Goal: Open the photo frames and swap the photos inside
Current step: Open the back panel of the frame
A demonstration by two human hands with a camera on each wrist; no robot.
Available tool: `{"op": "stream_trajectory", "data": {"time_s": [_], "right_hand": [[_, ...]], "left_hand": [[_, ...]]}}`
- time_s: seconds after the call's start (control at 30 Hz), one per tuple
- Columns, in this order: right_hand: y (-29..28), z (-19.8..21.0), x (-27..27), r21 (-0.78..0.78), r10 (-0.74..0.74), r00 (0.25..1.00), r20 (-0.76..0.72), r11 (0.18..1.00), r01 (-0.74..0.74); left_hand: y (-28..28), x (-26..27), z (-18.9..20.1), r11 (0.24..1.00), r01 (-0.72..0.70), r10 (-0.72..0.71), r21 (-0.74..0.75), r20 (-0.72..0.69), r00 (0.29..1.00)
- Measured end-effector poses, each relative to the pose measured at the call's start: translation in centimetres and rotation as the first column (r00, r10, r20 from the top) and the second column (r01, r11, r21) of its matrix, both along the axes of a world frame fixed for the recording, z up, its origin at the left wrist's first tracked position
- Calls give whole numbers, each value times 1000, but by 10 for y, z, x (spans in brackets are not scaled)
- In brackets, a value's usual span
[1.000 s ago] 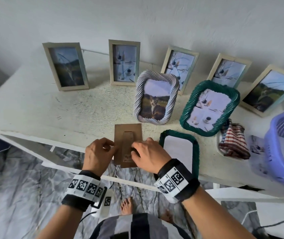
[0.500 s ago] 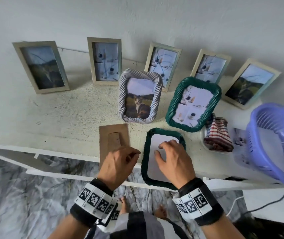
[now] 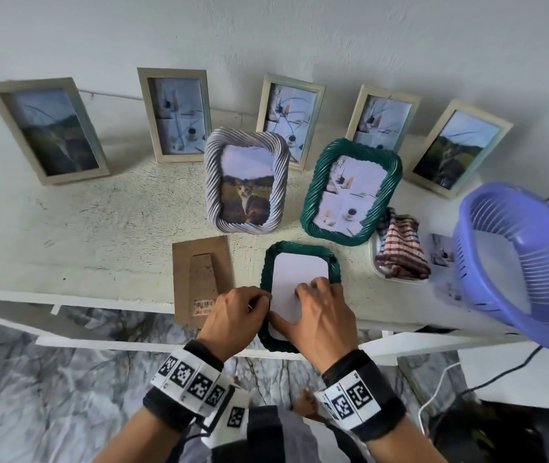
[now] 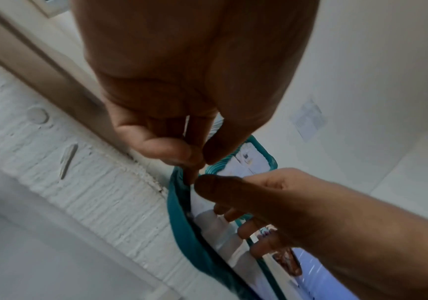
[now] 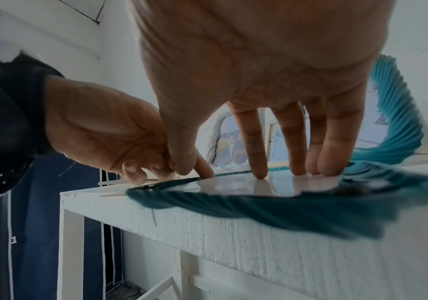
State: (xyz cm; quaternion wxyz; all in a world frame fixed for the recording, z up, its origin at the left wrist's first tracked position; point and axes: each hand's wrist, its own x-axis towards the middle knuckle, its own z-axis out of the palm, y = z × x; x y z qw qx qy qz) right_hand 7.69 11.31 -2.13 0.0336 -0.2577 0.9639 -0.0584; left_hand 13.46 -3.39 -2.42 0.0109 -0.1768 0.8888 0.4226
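A green twisted-rim frame (image 3: pixel 268 262) lies face down at the table's front edge, with a white photo back (image 3: pixel 296 265) showing inside it. My right hand (image 3: pixel 296 300) presses on that sheet with straight fingers (image 5: pixel 259 162), its thumb near the frame's left rim. My left hand (image 3: pixel 259 302) is curled at the left rim, and one fingertip (image 4: pixel 191 176) digs at the inner edge beside the sheet. The brown cardboard backing (image 3: pixel 203 279) lies flat just to the left. Behind stand a white twisted frame with a cat photo (image 3: pixel 246 185) and a second green frame (image 3: pixel 349 192).
Several pale wooden frames (image 3: pixel 176 115) lean against the back wall. At the right are a checked cloth (image 3: pixel 399 248) on a white tray, a loose photo (image 3: pixel 440 255) and a purple basket (image 3: pixel 526 262). The flat frame overhangs the table edge (image 5: pixel 208 223).
Both hands left the cardboard backing and moved right to the flat green frame. The right hand now presses on the white sheet, and the left hand has come to the frame's left rim.
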Motion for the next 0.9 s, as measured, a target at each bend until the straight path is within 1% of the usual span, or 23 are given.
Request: {"op": "stream_trajectory", "data": {"time_s": [0.13,0.23,0.3,0.37,0.43,0.53,0.6,0.67,0.77,0.83,0.9], "right_hand": [[-1,3,4,-1,-1,1000,9,1000,1],[-2,7,5,0,-7,998,57,1000,7],[-2,10,6,0,-10,995,102,1000,10],[-1,12,7,-40,-18,992,124,999,23],[0,14,7,-83,-18,989,146,996,31],[3,14,7,-145,18,986,165,989,6],[6,13,6,-215,29,990,135,977,1],[10,13,5,-279,22,996,82,960,2],[16,21,5,-346,-28,1000,2,938,27],[23,31,8,-369,-71,992,-105,929,27],[34,40,10,-355,-111,978,-177,934,42]], "left_hand": [[-3,1,3,993,-38,38,115,8,999],[-5,1,3,983,-24,28,183,-22,999],[-5,2,3,984,-12,18,177,-35,999],[-4,3,1,989,-7,13,146,-39,999],[-2,3,-1,995,2,2,104,-43,999],[1,4,-6,999,52,-52,11,-40,998],[3,5,-8,996,76,-77,-42,-25,997],[4,5,-7,996,68,-70,-63,-21,997],[4,5,-5,995,67,-69,-75,-21,997],[4,5,-5,995,71,-73,-74,-28,997],[4,6,-5,994,79,-82,-74,-45,996]]}}
